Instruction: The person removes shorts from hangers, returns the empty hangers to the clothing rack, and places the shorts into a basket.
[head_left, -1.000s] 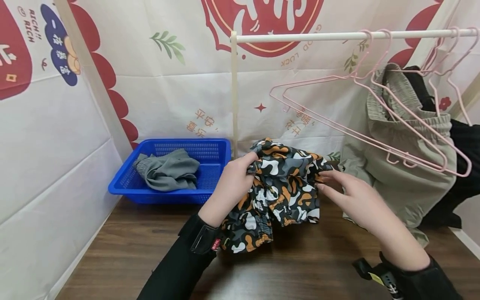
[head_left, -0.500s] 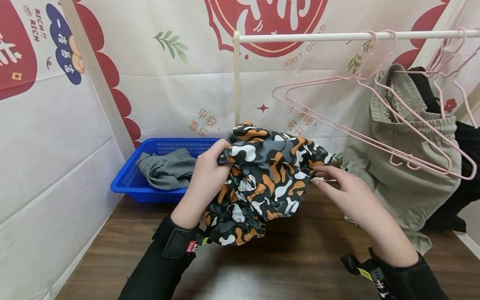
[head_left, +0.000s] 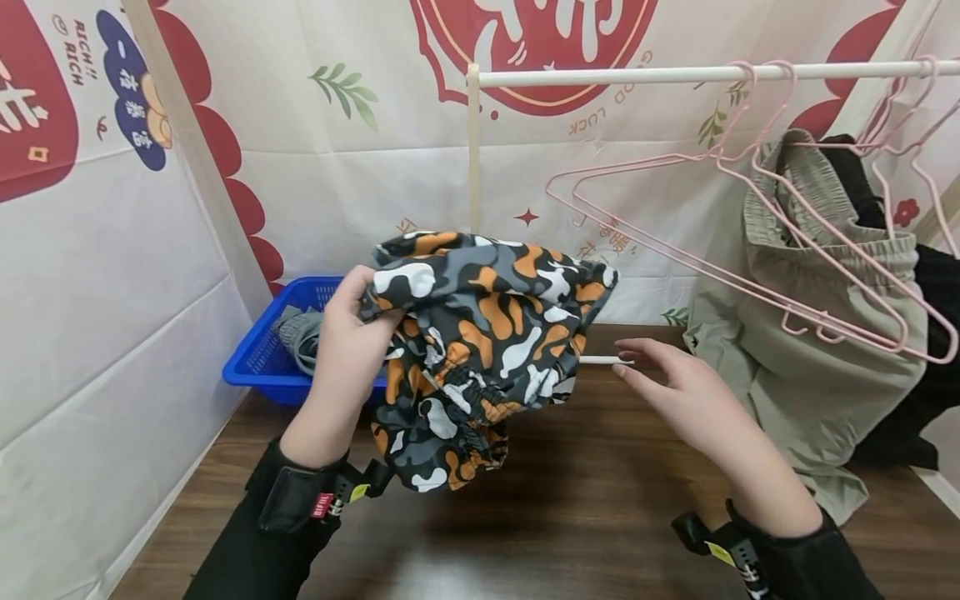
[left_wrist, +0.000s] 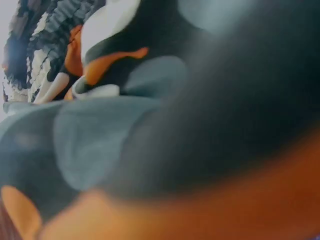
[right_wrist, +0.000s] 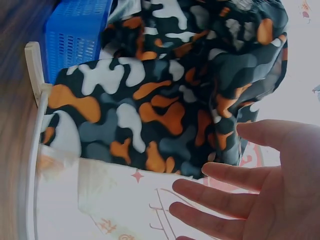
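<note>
Camouflage-print pants (head_left: 491,325) in black, grey, orange and white hang bunched above the table, with gathered elastic parts low down. My left hand (head_left: 351,346) grips their upper left corner, thumb on the near side and the other fingers hidden behind the cloth. Patterned fabric (left_wrist: 100,135) fills the left wrist view, much of it blurred. To the right of the pants, my right hand (head_left: 686,396) is held apart from them in the head view, fingers loosely extended. In the right wrist view its fingers (right_wrist: 235,175) are spread and hold nothing, overlapping the cloth's edge.
A blue basket (head_left: 251,354) with a grey garment (head_left: 298,337) stands behind my left hand. Pink hangers (head_left: 637,229) hang from a white rail (head_left: 600,77). Light khaki pants (head_left: 817,333) and black clothing (head_left: 937,308) hang at right over the wooden table (head_left: 585,517).
My left hand has moved left, carrying the pants partly in front of the basket. The pants' right side has come away from my right hand, which has shifted only a little.
</note>
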